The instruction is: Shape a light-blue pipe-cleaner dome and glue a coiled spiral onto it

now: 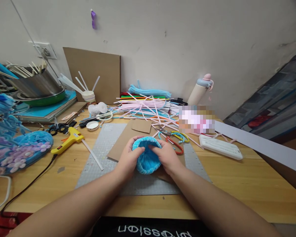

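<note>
Between both hands is a blue fuzzy cup shape, looking made of pipe cleaners, with a twisted rim and its opening tilted toward me. My left hand grips its left side, thumb over the rim and fingers behind. On the opposite side my right hand holds it the same way, its thumb reaching inside the opening. The fingers behind the cup are mostly hidden. Beneath lie brown cardboard and a grey cutting mat. Just beyond my right hand are orange-handled pliers and yellow-handled pliers.
A yellow glue gun with its cord lies left, near black scissors and a blue flowered piece. Pipe cleaners pile up at the back. A white box and a bottle are at right.
</note>
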`<state>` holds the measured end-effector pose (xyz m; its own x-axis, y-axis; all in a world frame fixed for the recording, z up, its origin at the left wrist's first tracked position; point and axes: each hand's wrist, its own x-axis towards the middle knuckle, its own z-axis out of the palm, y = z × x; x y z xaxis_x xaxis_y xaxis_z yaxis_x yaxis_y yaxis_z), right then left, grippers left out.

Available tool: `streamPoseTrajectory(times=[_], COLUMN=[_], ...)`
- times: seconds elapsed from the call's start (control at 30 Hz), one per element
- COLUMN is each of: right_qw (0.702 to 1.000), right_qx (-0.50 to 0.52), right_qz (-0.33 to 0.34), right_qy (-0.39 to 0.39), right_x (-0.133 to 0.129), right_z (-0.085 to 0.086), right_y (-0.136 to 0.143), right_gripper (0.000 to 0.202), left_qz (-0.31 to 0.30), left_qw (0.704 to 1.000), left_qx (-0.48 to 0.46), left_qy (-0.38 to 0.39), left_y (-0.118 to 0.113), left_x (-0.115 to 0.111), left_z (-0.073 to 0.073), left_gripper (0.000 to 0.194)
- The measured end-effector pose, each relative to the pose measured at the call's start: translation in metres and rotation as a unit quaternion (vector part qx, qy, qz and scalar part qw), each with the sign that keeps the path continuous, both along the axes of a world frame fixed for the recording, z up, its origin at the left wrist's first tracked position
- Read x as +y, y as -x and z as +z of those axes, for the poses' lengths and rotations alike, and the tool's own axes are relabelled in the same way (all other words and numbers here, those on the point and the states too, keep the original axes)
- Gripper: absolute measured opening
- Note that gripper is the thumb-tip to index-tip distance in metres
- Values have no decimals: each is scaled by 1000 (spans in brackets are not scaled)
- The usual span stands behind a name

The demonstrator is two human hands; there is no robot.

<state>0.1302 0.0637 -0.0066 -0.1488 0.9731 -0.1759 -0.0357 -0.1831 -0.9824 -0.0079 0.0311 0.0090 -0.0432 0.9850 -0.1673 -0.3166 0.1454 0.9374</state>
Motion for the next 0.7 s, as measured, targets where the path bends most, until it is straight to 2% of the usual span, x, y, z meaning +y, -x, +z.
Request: streamPoseTrajectory(times=[0.43,0.7], right_qw=[990,962], right_qx=[-118,-205], right_qz=[-35,26], right_qy=[-75,-177], right_x=[8,8], right_z=[-3,-3], right_y=[0,-4], right_gripper=[30,31], left_qz=[-11,15], left_qw=[999,1000], left_qx=[12,4], left_qy=[-29,16], left_y=[-2,-1], left_x=[-1,2], left_z=[-2,-1], left_gripper=[45,41])
